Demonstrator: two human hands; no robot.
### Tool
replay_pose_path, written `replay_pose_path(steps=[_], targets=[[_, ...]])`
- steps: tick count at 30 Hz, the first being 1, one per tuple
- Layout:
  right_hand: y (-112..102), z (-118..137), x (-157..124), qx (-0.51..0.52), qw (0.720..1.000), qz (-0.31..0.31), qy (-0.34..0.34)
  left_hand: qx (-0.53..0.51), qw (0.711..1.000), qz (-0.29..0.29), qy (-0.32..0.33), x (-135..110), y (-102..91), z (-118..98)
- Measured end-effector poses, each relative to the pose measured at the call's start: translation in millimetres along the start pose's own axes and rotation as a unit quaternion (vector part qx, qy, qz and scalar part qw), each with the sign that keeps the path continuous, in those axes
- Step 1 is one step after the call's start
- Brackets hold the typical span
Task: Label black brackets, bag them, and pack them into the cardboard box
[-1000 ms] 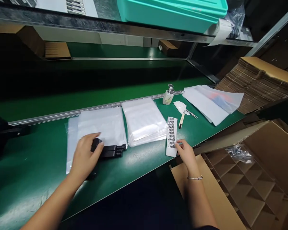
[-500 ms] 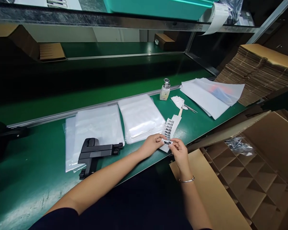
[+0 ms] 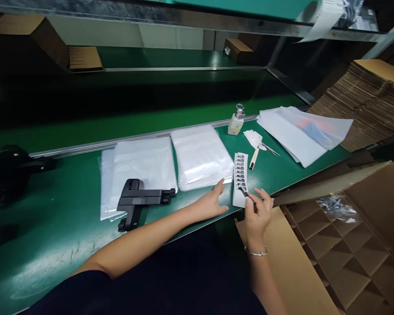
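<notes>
A white sheet of small dark labels (image 3: pixel 240 178) lies on the green table (image 3: pixel 62 236) near its front edge. My right hand (image 3: pixel 258 215) is just below the sheet, thumb and forefinger pinched on one small dark label (image 3: pixel 244 191) lifted off it. My left hand (image 3: pixel 213 201) lies flat and empty on the table left of the sheet, fingers stretched toward a stack of clear plastic bags (image 3: pixel 200 155). A black plastic bracket (image 3: pixel 138 202) rests further left, partly on another pile of clear bags (image 3: pixel 138 168), with no hand on it.
A small pump bottle (image 3: pixel 236 120), a folded wipe, tweezers (image 3: pixel 269 150) and a small knife (image 3: pixel 254 158) sit behind the label sheet. White sheets (image 3: pixel 302 131) lie at right. Flattened cardboard (image 3: pixel 374 96) is stacked far right. A carton with cardboard dividers (image 3: pixel 335 253) stands below right.
My left hand left the black bracket, went to the label sheet, then drew back flat onto the table. My right hand peeled a label off; the sheet lies flat again.
</notes>
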State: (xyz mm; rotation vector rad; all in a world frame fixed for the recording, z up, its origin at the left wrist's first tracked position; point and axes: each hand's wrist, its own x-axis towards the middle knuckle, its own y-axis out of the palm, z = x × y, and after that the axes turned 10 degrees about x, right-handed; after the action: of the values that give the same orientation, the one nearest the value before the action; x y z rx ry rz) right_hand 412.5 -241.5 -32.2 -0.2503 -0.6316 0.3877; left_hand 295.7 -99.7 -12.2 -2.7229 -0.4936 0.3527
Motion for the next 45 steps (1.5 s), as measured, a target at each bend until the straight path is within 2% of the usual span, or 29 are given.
replay_pose_path(steps=[2,4,6,8,9,11,13,14,16,18,21,28,45], targets=[[-2,2,7,0.141,0.983,-0.014,0.116,0.139,0.989,-0.026,0.034,-35,-36.5,5],[2,4,14,0.273,0.940,-0.019,0.205,0.247,0.963,-0.089,0.060,-73,-85.9,21],[16,9,19,0.360,0.899,-0.003,0.250,0.323,0.929,-0.180,0.017,-108,-134.8,46],[39,22,18,0.401,0.875,0.052,0.265,0.349,0.919,-0.181,-0.034,-137,-167.7,75],[53,31,16,0.406,0.870,0.093,0.264,0.341,0.924,-0.170,-0.046,-147,-174.9,88],[84,55,7,0.390,0.864,0.206,0.244,0.313,0.931,-0.179,-0.053,-157,-171.2,107],[114,81,-6,0.341,0.861,0.318,0.205,0.293,0.926,-0.231,-0.049,-156,-150.7,116],[127,92,-13,0.310,0.863,0.356,0.182,0.288,0.920,-0.261,-0.047,-154,-138.1,116],[149,107,-25,0.255,0.874,0.388,0.143,0.276,0.910,-0.305,-0.051,-149,-115.4,112],[163,112,-34,0.220,0.886,0.389,0.121,0.261,0.906,-0.328,-0.061,-146,-101.6,105],[171,109,-39,0.188,0.893,0.394,0.106,0.244,0.908,-0.334,-0.067,-146,-97.1,98],[170,113,-37,0.146,0.901,0.397,0.096,0.228,0.912,-0.336,-0.062,-147,-99.7,98],[170,115,-40,0.137,0.904,0.395,0.089,0.219,0.915,-0.331,-0.075,-146,-99.6,96]])
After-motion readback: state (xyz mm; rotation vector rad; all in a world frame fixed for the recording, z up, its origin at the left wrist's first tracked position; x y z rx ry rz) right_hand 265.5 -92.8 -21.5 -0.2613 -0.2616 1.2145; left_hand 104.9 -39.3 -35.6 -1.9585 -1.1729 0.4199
